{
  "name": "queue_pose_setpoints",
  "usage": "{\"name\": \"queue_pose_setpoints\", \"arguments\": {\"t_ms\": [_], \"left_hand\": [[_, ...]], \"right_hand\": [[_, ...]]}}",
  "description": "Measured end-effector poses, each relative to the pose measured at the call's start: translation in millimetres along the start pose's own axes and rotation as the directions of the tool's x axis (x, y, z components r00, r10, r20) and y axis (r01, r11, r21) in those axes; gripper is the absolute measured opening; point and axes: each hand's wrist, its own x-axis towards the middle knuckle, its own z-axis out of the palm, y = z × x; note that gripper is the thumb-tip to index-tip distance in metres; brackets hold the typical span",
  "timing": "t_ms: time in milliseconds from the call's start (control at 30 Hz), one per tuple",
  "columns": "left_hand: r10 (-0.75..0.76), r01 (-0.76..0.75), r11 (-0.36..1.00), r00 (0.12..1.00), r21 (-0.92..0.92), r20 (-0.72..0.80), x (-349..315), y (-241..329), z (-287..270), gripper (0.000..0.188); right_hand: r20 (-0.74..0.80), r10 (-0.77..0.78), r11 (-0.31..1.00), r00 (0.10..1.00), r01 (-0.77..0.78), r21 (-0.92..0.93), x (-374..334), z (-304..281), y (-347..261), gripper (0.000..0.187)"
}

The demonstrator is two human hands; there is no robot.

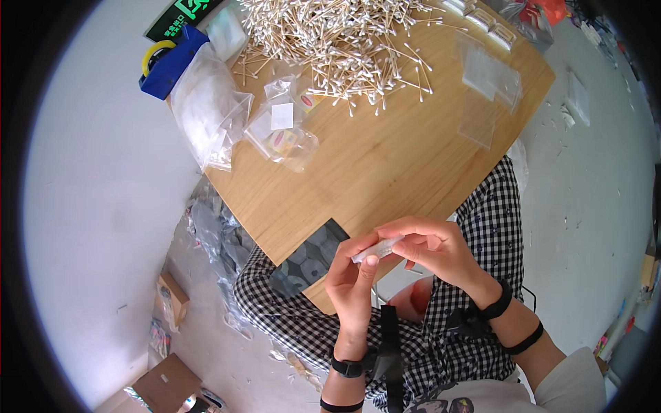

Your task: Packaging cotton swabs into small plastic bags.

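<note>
Both my hands hold one small clear plastic packet (pixel 377 248) just off the near edge of the wooden table (pixel 385 158). My left hand (pixel 351 282) pinches its left end with thumb and fingertips. My right hand (pixel 430 248) grips its right end, fingers curled over it. What is inside the packet is too small to tell. A large heap of cotton swabs (pixel 337 34) lies at the far side of the table, well beyond my hands.
Clear plastic bags (pixel 206 103) and small packets (pixel 286 134) lie at the table's left end, flat clear bags (pixel 492 76) at the right. A blue holder with yellow tape (pixel 165 62) sits far left. A dark patterned sheet (pixel 313 258) rests at the near edge. Cardboard boxes (pixel 169 382) stand on the floor.
</note>
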Motion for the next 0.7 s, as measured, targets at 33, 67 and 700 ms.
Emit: {"name": "queue_pose_setpoints", "arguments": {"t_ms": [33, 67, 700], "left_hand": [[0.000, 0.000, 1.000, 1.000, -0.001, 0.001, 1, 0, -1, 0.023], [0.095, -0.096, 0.992, 0.995, 0.082, 0.019, 2, -1, -1, 0.024], [0.454, -0.454, 0.700, 0.879, 0.550, 0.148, 4, 21, 11, 0.017]], "right_hand": [[-0.001, -0.001, 1.000, 1.000, 0.001, -0.001, 1, -1, 2, 0.020], [-0.022, -0.153, 0.985, 0.988, 0.151, -0.083, 2, -2, 6, 0.018], [0.008, -0.478, 0.756, 0.878, 0.416, -0.505, 4, -8, -3, 0.005]]}}
